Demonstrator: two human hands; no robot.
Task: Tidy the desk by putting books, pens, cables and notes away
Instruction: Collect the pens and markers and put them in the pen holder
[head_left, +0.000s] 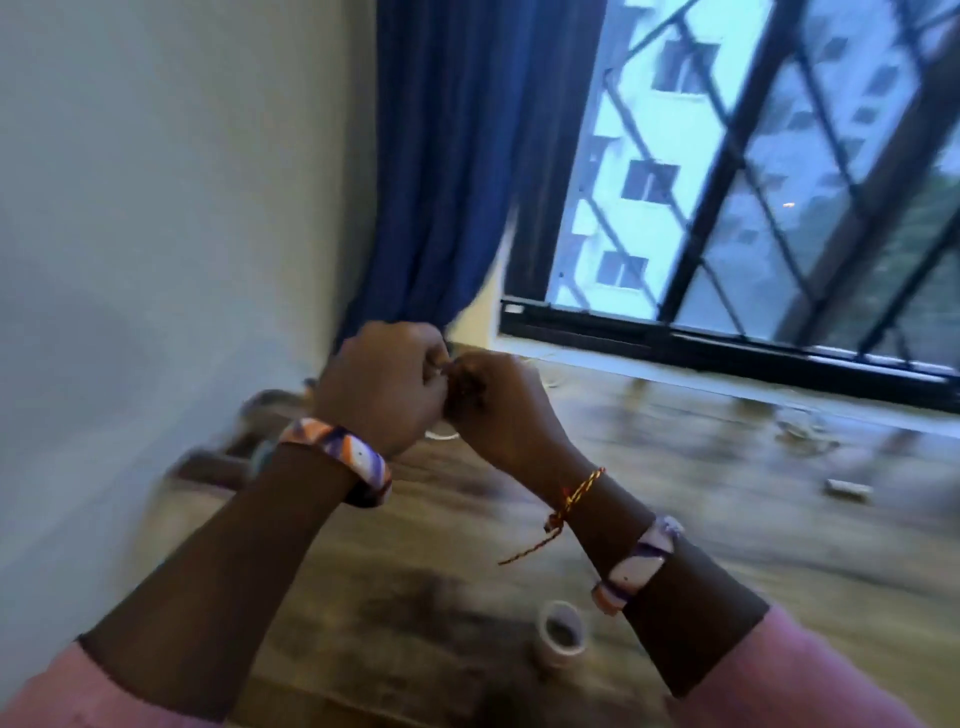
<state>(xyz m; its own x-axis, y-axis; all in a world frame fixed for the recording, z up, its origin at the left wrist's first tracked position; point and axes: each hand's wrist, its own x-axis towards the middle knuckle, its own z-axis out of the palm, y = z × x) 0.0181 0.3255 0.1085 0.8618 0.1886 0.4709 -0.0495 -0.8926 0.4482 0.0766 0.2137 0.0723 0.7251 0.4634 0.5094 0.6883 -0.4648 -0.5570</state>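
Observation:
My left hand (384, 387) and my right hand (493, 402) are raised together over the wooden desk (675, 519), knuckles touching and fingers curled in tight. A short loop of white cable (441, 435) shows just under them, and both hands seem to pinch it. What sits between the fingertips is hidden, and the whole view is blurred by motion. More white cable (551, 375) lies on the desk behind my right hand, near the window sill.
A roll of white tape (560, 631) stands on the desk near me. A small white object (847, 488) and a blurred tangle (802, 434) lie at the right. Blurred items (260, 410) sit against the left wall. A blue curtain (441, 182) and barred window (753, 182) are behind.

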